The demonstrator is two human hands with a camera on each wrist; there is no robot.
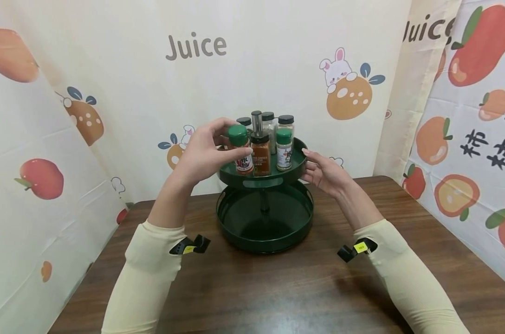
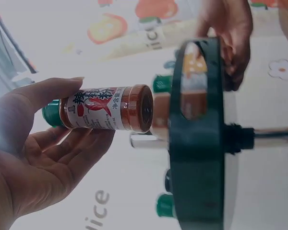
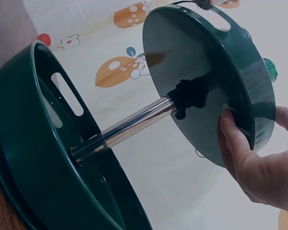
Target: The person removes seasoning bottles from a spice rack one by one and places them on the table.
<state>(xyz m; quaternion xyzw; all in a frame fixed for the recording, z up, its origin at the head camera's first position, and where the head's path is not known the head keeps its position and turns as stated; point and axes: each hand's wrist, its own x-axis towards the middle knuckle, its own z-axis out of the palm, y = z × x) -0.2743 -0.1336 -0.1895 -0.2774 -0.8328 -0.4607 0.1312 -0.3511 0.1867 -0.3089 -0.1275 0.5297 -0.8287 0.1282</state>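
Observation:
My left hand (image 1: 202, 150) grips a spice jar (image 2: 103, 108) of red powder with a green cap, thumb on one side and fingers on the other. In the left wrist view its base sits just above the rim of the upper green tray (image 1: 236, 178). My right hand (image 1: 325, 171) holds that tray's right edge, thumb at the rim and fingers beneath, as the right wrist view shows. On the upper tray stand a brown sweet pepper jar (image 1: 261, 162), a small green-capped jar (image 1: 283, 155) and several dark-lidded bottles, partly hidden.
Below, a wider green tray (image 1: 265, 244) rests on the brown wooden table (image 1: 277, 287). A shiny metal post (image 3: 134, 124) joins the two tiers. Printed curtains (image 1: 277, 55) stand behind and at both sides.

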